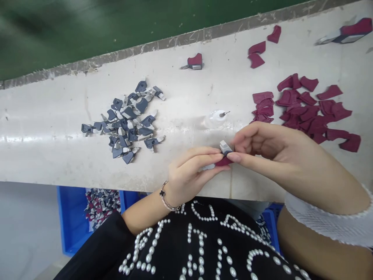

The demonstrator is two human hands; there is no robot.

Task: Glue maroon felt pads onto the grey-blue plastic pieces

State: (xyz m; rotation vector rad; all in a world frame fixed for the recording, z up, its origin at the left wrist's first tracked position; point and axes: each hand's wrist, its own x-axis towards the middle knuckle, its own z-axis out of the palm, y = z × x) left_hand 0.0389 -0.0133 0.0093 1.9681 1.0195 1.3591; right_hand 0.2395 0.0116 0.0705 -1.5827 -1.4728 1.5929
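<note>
- Small part (pixel 225 148): held above the near side of the white table (pixel 180 101), in front of the wearer; a pale tab points up from a dark blue body, with maroon below.
- Left hand (pixel 190 167): pinches the part between thumb and fingers.
- Right hand (pixel 276 146): thumb tip at the part's right edge, fingers curled beside it; whether they clasp it cannot be told.
- Handling (judged): probably light, stiff and smooth, so it may turn under fingertip pressure; the narrow tab looks the weakest portion. The broad sides of the body offer the best hold.
- Surroundings: blue-and-grey pieces (pixel 128 112) lie heaped to the left, maroon pieces (pixel 317 124) to the right.
</note>
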